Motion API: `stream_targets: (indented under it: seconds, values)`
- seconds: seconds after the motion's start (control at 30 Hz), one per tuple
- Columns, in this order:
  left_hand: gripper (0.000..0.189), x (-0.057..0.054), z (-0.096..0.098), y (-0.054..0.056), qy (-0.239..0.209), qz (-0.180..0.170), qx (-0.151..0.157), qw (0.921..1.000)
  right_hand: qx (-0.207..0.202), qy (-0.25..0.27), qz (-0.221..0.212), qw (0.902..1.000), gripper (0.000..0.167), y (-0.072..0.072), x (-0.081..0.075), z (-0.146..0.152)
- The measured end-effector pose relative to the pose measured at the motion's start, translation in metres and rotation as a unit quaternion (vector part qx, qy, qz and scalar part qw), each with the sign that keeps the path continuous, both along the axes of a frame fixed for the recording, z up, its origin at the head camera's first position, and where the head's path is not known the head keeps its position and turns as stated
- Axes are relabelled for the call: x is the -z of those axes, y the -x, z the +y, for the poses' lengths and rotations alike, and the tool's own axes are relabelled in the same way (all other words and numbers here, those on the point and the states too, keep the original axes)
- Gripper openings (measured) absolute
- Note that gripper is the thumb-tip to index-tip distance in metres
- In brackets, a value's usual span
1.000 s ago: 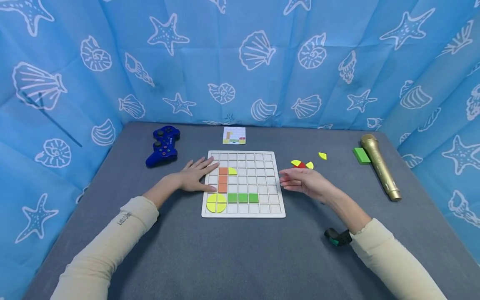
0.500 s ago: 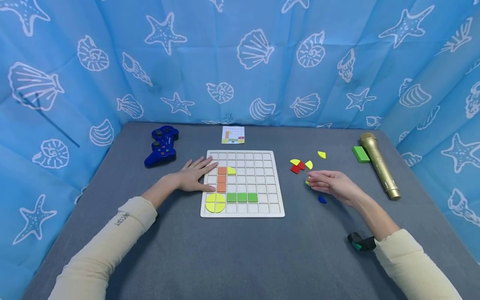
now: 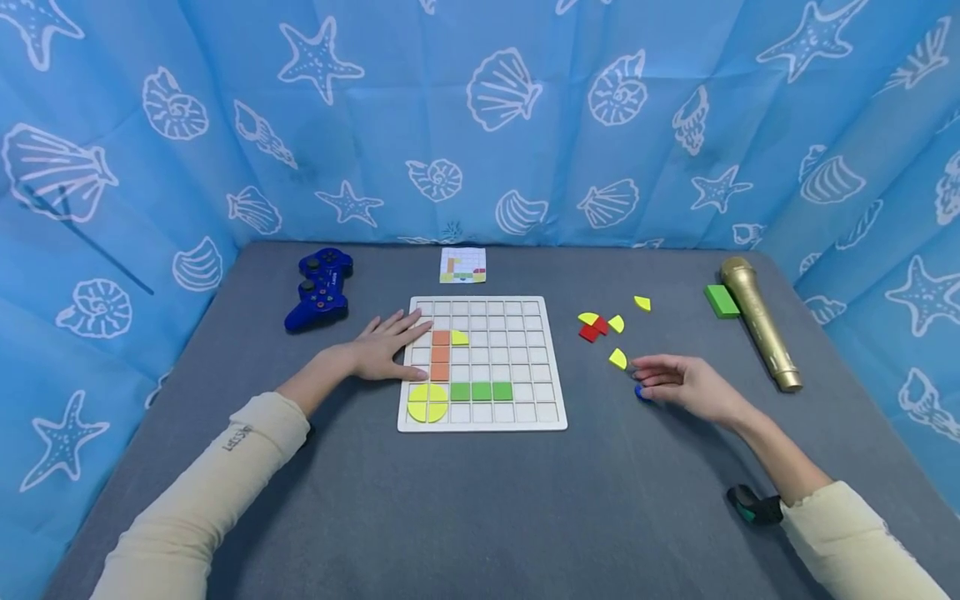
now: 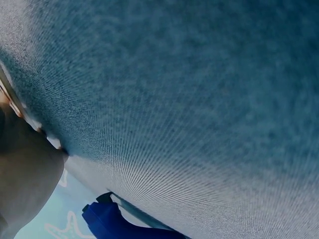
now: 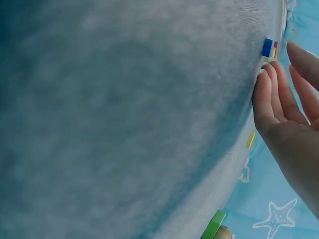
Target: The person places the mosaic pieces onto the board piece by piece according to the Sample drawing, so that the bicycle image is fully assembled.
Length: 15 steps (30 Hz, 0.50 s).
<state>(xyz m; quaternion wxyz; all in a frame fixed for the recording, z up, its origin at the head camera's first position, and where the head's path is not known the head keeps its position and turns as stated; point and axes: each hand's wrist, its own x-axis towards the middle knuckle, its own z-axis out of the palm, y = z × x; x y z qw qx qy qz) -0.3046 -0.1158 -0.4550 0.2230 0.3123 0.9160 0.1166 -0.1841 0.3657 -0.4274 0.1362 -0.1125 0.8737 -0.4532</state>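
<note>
In the head view my left hand (image 3: pixel 378 350) rests with spread fingers on the left edge of the white grid board (image 3: pixel 525 354). On the board lie a column of orange squares (image 3: pixel 440 354), a row of green squares (image 3: pixel 481 391), a yellow circle of quarter pieces (image 3: pixel 427 403) and one yellow quarter piece (image 3: pixel 459 337). My right hand (image 3: pixel 690 387) is low over the table right of the board, fingertips right at a small blue piece (image 3: pixel 640 392). In the right wrist view, the thumb stands apart from the fingers and the blue piece (image 5: pixel 267 48) shows beyond them.
Beside the right hand lies a yellow quarter piece (image 3: pixel 617 358); red pieces (image 3: pixel 589 333) and more yellow ones are behind it. A pattern card (image 3: pixel 462 265) lies behind the board. A blue game controller (image 3: pixel 321 287) is at left, a green block (image 3: pixel 722 302) and gold microphone (image 3: pixel 761 325) at right.
My right hand has moved from the board's right edge rightward to the blue piece, uncovering red and yellow pieces. The left hand stays on the board. The head view has shifted slightly.
</note>
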Motion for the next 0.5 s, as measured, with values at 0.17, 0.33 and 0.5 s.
stream_targets:
  seconds: [0.17,0.33,0.5]
  values:
    - [0.098,-0.0016,0.0002,-0.0006,-0.004,-0.004,-0.002,1.0000,-0.028,-0.024,0.052,0.9980,0.042,-0.0026,0.0038,-0.0010]
    - [0.098,-0.0034,0.0002,-0.0012,-0.007,-0.006,-0.003,1.0000,-0.037,-0.050,0.086,0.9943,0.039,-0.0017,0.0070,-0.0031]
    - [0.097,-0.0035,0.0014,-0.0015,-0.002,-0.010,-0.003,0.9999,-0.038,-0.058,0.086,0.9939,0.038,-0.0011,0.0094,-0.0031]
